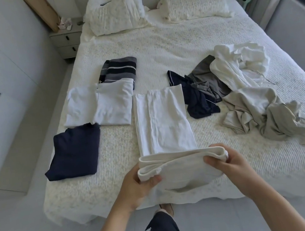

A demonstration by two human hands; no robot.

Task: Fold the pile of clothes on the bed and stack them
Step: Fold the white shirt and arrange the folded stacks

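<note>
Head view shows my left hand (137, 180) and right hand (227, 160) each pinching a near corner of the white garment (163, 121) lying mid-bed, so I should lift evenly and fold it away, edges matched.

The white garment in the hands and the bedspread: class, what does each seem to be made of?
White garment: soft knit, likely cotton, matte; it bends limply where both hands grip it. Bedspread: textured woven or quilted fabric, cream, fine ribbed rows.
</note>
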